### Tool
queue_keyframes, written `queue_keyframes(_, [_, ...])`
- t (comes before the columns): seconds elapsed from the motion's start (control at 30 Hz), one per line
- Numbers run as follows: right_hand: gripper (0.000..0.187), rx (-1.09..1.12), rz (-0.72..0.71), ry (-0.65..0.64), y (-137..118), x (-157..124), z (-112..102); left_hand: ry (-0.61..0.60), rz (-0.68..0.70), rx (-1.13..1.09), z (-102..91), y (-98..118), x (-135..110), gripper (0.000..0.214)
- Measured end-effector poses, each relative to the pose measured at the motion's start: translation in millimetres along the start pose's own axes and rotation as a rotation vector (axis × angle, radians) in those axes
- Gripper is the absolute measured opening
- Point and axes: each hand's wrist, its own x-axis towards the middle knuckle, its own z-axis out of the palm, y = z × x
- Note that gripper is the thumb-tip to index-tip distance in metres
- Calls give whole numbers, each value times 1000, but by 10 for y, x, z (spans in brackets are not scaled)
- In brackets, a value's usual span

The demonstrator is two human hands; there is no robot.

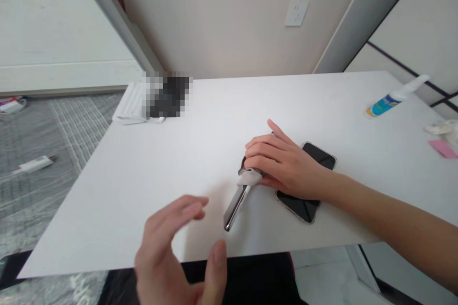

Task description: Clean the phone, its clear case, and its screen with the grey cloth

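Note:
My right hand (282, 159) is curled over a slim, shiny metal tool with a white collar (234, 207), whose exact kind I cannot make out. Its metal handle slants down and left from under my fingers, while the upper part is mostly covered by them. Beneath that hand and wrist lies a black phone in a clear case (302, 207), showing on both sides of the wrist. My left hand (175, 252) hovers by the front edge, thumb and fingers apart with nothing between them. The handle's lower end is close to its fingertips, not touching.
The white table (200, 152) carries a white and blue bottle with a long nozzle (390, 100) at the right, near a pink slip (443, 148) and crumpled tissue (442, 127). A folded white mask (130, 105) lies at the back left beside a blurred-out dark patch. A wall stands behind.

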Motion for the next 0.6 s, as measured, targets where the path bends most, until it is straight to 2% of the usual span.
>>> queue_keyframes(0.03, [13, 2, 3, -1, -2, -1, 0, -68, -7, 2, 46, -36, 66, 50])
queue_keyframes(0.1, [15, 8, 8, -1, 5, -6, 1, -294, 14, 50, 121, -105, 166, 81])
queue_keyframes(0.17, [17, 22, 17, -7, 16, -12, 2, -461, 86, 143, 183, -149, 205, 91])
queue_keyframes(0.2, [18, 30, 27, -10, 16, -13, 4, -501, 129, 189, 211, -158, 206, 87])
queue_keyframes(0.27, [22, 34, 68, -19, -18, -6, 14, -508, 204, 267, 263, -155, 193, 72])
queue_keyframes(0.37, [38, 32, 113, -41, -181, 25, 49, -457, 260, 317, 307, -136, 177, 56])
queue_keyframes(0.47, [62, 44, -44, -129, -357, 48, 90, -412, 348, 305, 306, -144, 178, 45])
queue_keyframes(0.53, [74, 17, -112, -182, -361, 43, 96, -407, 371, 295, 292, -158, 178, 43])
queue_keyframes(0.6, [85, -58, 0, -165, -259, 27, 81, -429, 334, 320, 279, -169, 170, 55])
